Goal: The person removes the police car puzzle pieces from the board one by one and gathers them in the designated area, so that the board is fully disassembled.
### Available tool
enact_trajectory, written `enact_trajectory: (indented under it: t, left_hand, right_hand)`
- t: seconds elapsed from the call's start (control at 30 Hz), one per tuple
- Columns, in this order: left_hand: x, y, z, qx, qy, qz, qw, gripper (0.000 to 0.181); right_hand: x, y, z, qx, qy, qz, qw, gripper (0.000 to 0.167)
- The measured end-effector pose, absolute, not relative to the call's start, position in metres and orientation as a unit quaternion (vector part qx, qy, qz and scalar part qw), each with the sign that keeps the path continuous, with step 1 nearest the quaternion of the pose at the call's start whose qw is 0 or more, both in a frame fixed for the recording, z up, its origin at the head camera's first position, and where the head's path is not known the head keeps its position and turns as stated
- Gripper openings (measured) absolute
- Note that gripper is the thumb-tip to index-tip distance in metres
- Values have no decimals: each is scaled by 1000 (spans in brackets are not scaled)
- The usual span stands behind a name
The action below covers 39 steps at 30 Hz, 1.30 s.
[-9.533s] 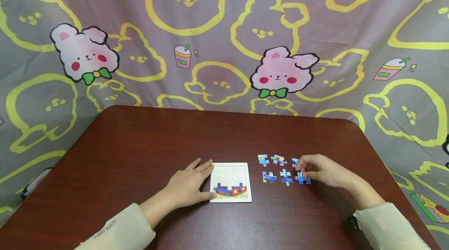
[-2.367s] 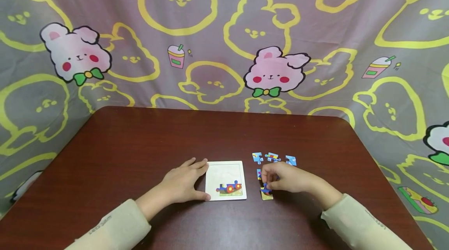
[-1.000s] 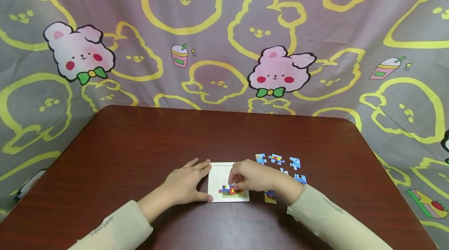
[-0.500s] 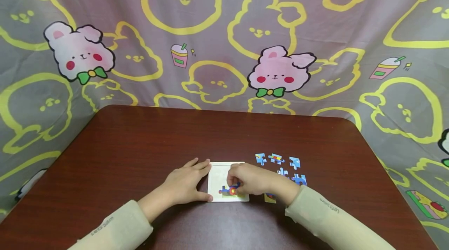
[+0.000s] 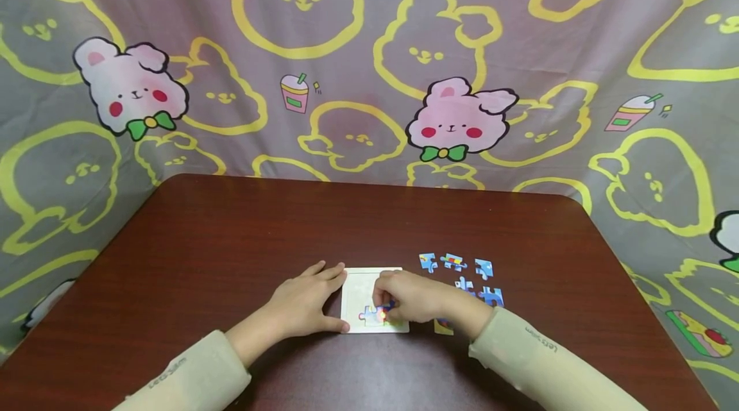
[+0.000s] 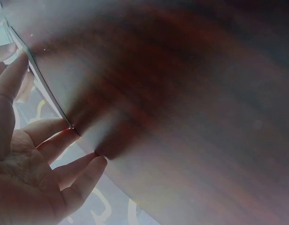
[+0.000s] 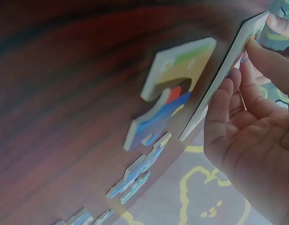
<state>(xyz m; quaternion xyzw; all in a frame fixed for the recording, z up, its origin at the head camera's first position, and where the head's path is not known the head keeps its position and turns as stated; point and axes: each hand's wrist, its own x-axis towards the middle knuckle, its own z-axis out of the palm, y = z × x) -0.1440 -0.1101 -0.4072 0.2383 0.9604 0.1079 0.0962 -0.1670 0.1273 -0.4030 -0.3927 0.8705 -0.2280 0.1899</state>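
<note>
A square white puzzle board (image 5: 359,286) lies on the table, with joined puzzle pieces (image 5: 372,316) showing a red-and-yellow wheel in its lower part. My left hand (image 5: 303,301) steadies the board's left side, fingers extended, thumb at the lower corner. Over the board's lower right, my right hand (image 5: 412,295) has its thumb and fingers curled, pinching a blue puzzle piece (image 5: 390,304) mostly hidden beneath them. The right wrist view shows those fingertips down at the board (image 7: 214,84).
Right of the board lie several loose puzzle pieces, among them a rainbow piece (image 5: 428,261), a sky piece (image 5: 484,268) and a blue piece (image 5: 492,296). A yellow-and-green-edged piece (image 7: 181,65) sits nearest, partly under the right forearm. A patterned curtain (image 5: 346,77) hangs behind the brown table (image 5: 288,218).
From the loose pieces, my right hand has moved left onto the board with a puzzle piece, and lately it shifts only slightly there. The left hand stays at the board's left edge.
</note>
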Motion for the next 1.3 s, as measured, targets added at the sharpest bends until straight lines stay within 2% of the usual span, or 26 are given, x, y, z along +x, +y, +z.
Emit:
enact_trajectory:
  t: [0.27, 0.5, 1.0, 1.3]
  left_hand:
    - [-144, -110, -405, 240, 960, 110, 96, 93]
    - [-144, -110, -405, 234, 961, 112, 98, 92]
    - [-146, -110, -406, 236, 960, 113, 95, 92]
    - [-144, -110, -407, 240, 959, 116, 95, 92]
  right_hand:
    - [-166, 129, -401, -378, 862, -273, 197, 15]
    - [-166, 128, -399, -376, 859, -297, 181, 11]
    - [-166, 127, -399, -368, 827, -357, 229, 9]
    - [-163, 128, -399, -364, 828, -363, 226, 8]
